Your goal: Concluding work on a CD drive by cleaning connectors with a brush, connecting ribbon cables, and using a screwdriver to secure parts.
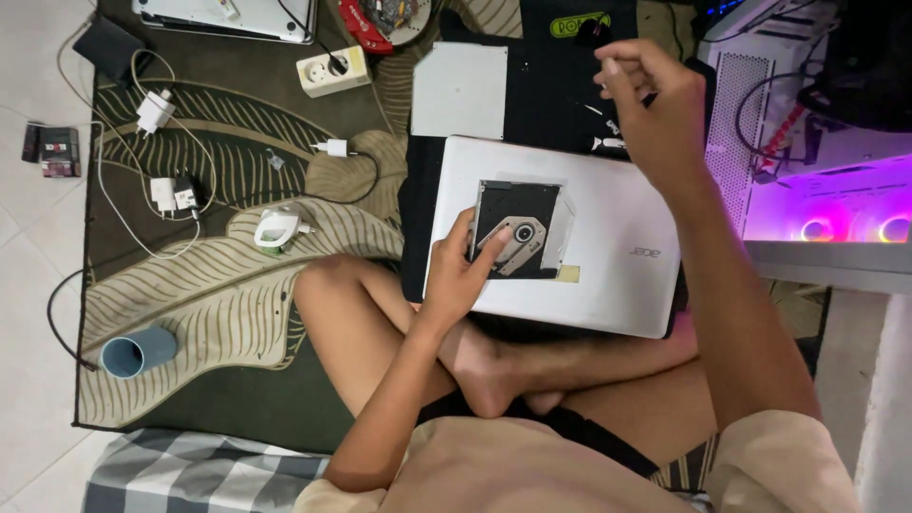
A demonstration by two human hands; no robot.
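A closed white laptop rests on my crossed legs. On its lid lies a black optical disc drive with its round silver spindle showing. My left hand holds the drive's left edge, thumb on top near the spindle. My right hand is raised above the laptop's far right edge, fingers pinched around something small and dark that I cannot make out.
A grey flat plate lies on black cloth beyond the laptop. On the leaf-patterned rug lie white chargers, cables, a power strip and a blue cup on its side. A lit computer case stands at right.
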